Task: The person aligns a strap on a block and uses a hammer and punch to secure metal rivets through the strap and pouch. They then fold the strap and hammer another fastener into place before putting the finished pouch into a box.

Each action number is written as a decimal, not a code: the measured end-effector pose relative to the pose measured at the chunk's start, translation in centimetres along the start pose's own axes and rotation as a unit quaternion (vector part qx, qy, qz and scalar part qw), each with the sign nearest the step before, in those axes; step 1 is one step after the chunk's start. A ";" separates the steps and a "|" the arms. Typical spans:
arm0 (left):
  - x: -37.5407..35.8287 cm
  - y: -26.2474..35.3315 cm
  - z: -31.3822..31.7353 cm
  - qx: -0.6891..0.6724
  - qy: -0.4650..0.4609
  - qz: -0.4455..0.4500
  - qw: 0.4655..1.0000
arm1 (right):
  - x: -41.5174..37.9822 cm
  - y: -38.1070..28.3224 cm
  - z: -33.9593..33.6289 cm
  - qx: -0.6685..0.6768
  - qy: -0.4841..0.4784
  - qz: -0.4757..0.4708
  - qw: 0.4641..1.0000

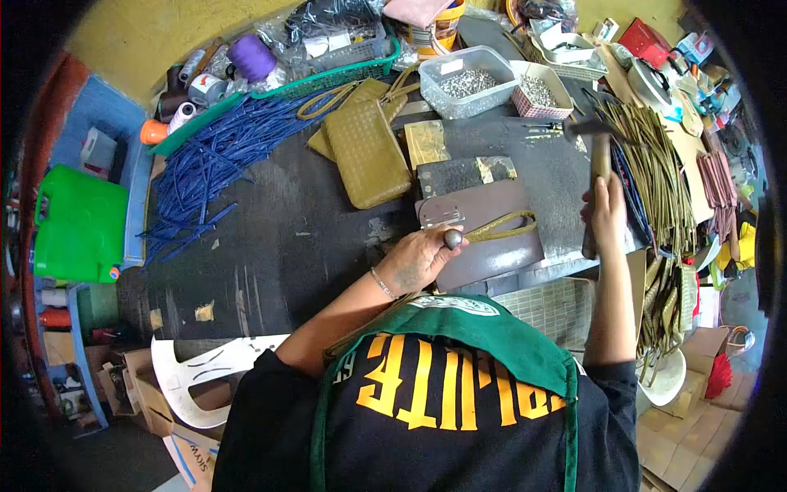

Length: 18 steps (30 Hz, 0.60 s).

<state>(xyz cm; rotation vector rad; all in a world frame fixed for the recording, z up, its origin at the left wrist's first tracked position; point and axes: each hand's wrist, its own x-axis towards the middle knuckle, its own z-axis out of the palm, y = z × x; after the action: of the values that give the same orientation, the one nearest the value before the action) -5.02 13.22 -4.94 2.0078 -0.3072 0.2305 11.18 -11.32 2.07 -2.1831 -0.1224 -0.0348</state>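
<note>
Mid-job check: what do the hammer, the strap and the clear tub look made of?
Hammer: handle probably wood, brownish; head likely metal, dark grey.
Strap: olive, slightly glossy; leather or imitation, can't tell which.
Tub: most likely plastic, smooth and translucent; its contents show through the wall.

Looks like a craft workshop, with hammer [602,156], clear tub [461,108] of metal bits [469,83], blue strips [209,156], purple thread [252,57] and olive pouch [366,156] about a dark workbench [270,279].
</note>
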 end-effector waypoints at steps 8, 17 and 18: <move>0.4 0.1 -0.4 0.081 -0.034 0.020 0.996 | -10.0 -8.5 -1.0 -0.152 -0.247 -0.249 0.924; 0.2 0.5 -0.1 0.033 0.035 0.042 0.998 | -9.8 -14.6 -5.3 0.361 -0.062 -0.260 0.894; 0.3 0.5 -0.1 0.032 0.039 0.044 0.998 | -9.2 -13.5 -5.9 0.290 -0.093 -0.295 0.906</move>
<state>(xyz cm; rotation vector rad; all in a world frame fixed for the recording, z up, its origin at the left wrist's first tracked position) -4.91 13.05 -4.40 2.0451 -0.3416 0.3773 0.76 -9.13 15.81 -1.4826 -0.7992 -0.1160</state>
